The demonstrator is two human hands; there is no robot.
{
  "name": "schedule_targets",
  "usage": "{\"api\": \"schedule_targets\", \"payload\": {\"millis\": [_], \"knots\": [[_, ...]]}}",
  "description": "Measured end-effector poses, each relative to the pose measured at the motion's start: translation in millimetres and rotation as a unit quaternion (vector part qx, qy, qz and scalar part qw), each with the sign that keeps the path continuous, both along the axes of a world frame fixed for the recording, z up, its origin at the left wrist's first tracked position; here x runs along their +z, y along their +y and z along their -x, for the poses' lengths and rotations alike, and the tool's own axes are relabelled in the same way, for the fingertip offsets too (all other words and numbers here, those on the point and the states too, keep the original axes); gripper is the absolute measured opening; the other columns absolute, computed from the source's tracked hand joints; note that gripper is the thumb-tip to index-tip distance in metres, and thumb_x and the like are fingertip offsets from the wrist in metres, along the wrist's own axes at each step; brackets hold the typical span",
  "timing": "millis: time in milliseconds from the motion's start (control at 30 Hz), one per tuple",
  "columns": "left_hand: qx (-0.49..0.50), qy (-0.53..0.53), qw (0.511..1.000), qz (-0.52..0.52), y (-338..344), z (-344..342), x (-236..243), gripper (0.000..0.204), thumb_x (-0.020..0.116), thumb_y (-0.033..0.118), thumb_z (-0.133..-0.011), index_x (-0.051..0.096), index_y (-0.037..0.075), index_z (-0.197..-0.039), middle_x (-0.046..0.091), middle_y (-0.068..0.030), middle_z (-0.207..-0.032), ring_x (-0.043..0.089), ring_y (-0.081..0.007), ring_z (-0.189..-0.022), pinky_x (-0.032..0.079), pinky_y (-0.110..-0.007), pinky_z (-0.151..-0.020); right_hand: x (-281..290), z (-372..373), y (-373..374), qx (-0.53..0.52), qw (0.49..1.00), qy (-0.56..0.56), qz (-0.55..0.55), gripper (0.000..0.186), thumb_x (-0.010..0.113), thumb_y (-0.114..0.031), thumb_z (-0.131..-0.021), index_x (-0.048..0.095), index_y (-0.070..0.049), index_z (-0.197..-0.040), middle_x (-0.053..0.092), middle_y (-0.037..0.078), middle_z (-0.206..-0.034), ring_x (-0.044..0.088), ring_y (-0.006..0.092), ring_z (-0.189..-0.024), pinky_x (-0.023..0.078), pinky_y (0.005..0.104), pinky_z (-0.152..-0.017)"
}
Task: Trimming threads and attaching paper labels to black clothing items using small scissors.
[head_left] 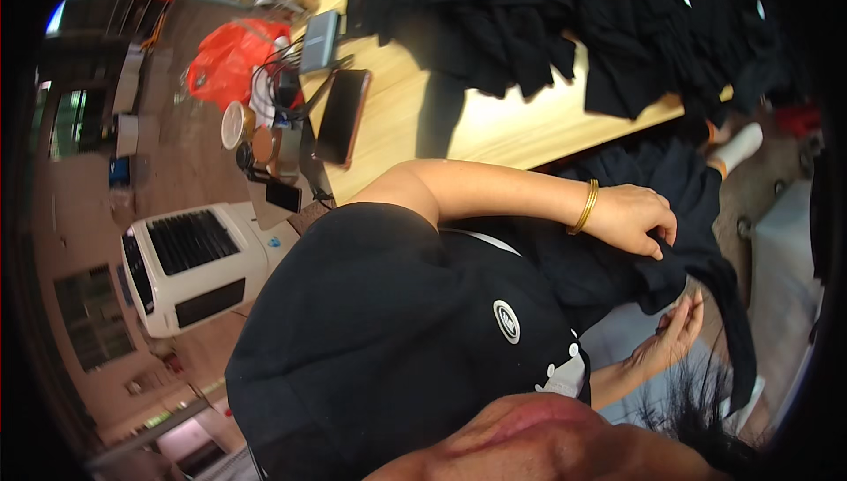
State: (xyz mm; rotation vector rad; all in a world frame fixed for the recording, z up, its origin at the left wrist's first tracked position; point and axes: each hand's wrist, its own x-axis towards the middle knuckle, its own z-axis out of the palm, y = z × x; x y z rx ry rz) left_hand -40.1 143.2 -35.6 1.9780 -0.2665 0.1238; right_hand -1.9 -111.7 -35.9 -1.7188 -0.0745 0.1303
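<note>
Black cloth [609, 274] lies bunched across my lap and trails down at the right. My left hand [631, 221], with gold bangles on its wrist, rests on top of this cloth, its fingers curled and pinching a fold. Lower down, my right hand [678, 331] has its fingertips pressed together at the edge of the same cloth; part of that grip is hard to see behind loose hair. A strip of the cloth hangs past the right fingertips.
A wooden table [512, 132] bears a heap of black garments [494, 13], a phone [342, 117] and a blue-grey box [319, 41] with cables. Beside it are a red plastic bag [234, 57] and a cup [234, 124]. A white air cooler [198, 265] stands on the floor.
</note>
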Motion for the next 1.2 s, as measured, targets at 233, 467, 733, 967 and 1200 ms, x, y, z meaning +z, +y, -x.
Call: {"api": "schedule_targets", "payload": {"millis": [233, 467, 733, 967, 1200], "knots": [[-0.024, 0.055, 0.997, 0.044, 77.4, 75.3, 69.1, 0.025, 0.067, 0.023, -0.091, 0.067, 0.003, -0.106, 0.067, -0.0123, -0.102, 0.066, -0.0247, -0.096, 0.051, -0.035, -0.083, 5.9, -19.7, 18.6, 0.106, 0.984, 0.007, -0.144, 0.037, 0.053, -0.009, -0.102, 0.051, 0.003, -0.137, 0.066, 0.005, -0.107, 0.049, 0.0031, -0.071, 0.037, 0.0174, -0.059], [0.037, 0.215, 0.975, -0.045, 159.2, 187.3, 126.9, 0.031, 0.065, 0.03, -0.095, 0.069, 0.003, -0.109, 0.071, -0.0079, -0.094, 0.065, -0.0168, -0.087, 0.051, -0.031, -0.077, -14.8, -21.3, 69.4, 0.185, 0.966, 0.07, -0.163, 0.038, 0.056, -0.008, -0.1, 0.052, 0.004, -0.135, 0.065, 0.007, -0.108, 0.049, 0.0028, -0.071, 0.035, 0.0157, -0.058], [0.466, 0.22, 0.836, -0.188, 293.3, 298.8, 115.9, 0.037, 0.066, 0.035, -0.091, 0.071, -0.001, -0.087, 0.066, -0.0044, -0.073, 0.06, -0.0107, -0.067, 0.049, -0.028, -0.064, -58.2, -30.1, 67.2, 0.178, 0.97, 0.119, -0.112, 0.036, 0.06, -0.013, -0.099, 0.057, 0.002, -0.131, 0.067, 0.002, -0.099, 0.047, 0.0004, -0.064, 0.032, 0.014, -0.051], [0.632, -0.079, 0.741, -0.212, 391.8, 364.1, 140.4, 0.031, 0.072, 0.027, -0.086, 0.068, 0.0, -0.1, 0.069, -0.0126, -0.088, 0.066, -0.0228, -0.082, 0.052, -0.035, -0.077, -71.5, -31.9, 57.6, 0.139, 0.97, 0.143, -0.138, 0.035, 0.06, -0.014, -0.099, 0.057, 0.002, -0.13, 0.067, 0.002, -0.095, 0.048, 0.0004, -0.06, 0.031, 0.013, -0.047], [0.706, 0.186, 0.525, -0.437, 428.7, 334.6, 141.9, 0.063, 0.068, 0.06, -0.075, 0.067, 0.002, -0.097, 0.07, -0.0207, -0.099, 0.068, -0.0364, -0.092, 0.051, -0.043, -0.084, -72.3, -34.5, 60.3, 0.13, 0.971, 0.156, -0.127, 0.034, 0.06, -0.011, -0.099, 0.057, 0.003, -0.129, 0.067, 0.002, -0.092, 0.046, -0.0001, -0.058, 0.031, 0.0134, -0.047]]}}
